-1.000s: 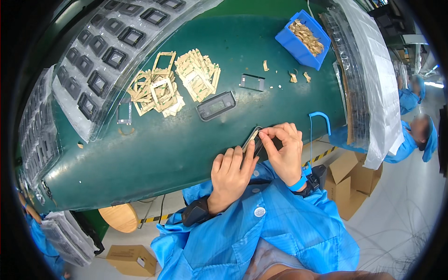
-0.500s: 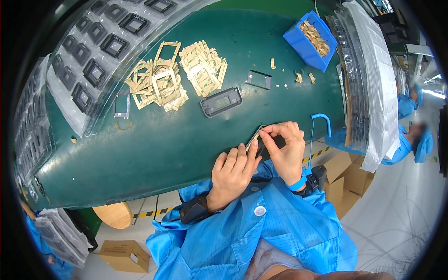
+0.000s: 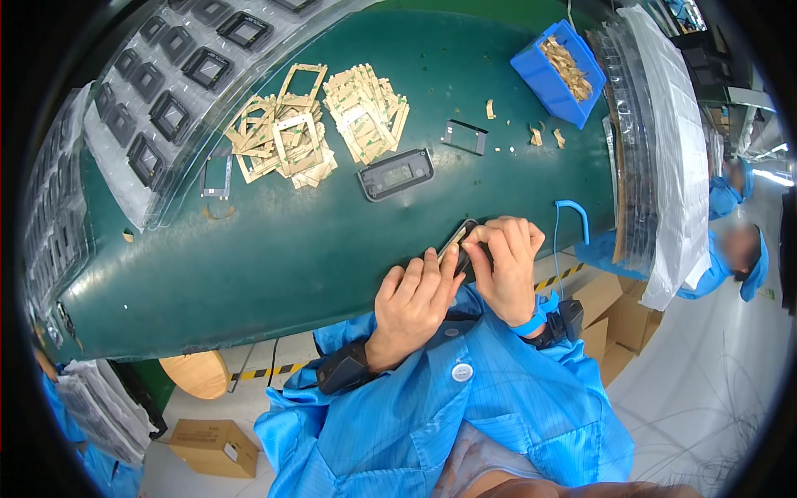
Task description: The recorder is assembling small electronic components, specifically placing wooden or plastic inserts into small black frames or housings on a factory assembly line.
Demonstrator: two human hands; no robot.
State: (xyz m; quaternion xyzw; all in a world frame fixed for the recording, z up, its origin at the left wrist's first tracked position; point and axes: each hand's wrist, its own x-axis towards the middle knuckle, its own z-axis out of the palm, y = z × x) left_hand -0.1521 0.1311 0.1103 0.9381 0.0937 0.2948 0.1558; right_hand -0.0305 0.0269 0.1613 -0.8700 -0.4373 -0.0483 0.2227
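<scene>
The green work table carries everything. On it, far beyond the hands, lie trays of black frames, then heaps of tan backing frames, a blue parts bin and a grey housing. At the table's near edge, the left hand and right hand both pinch a thin dark frame piece, held tilted on edge. Risk: uneven finger pressure may bend or drop this piece off the table's near edge.
</scene>
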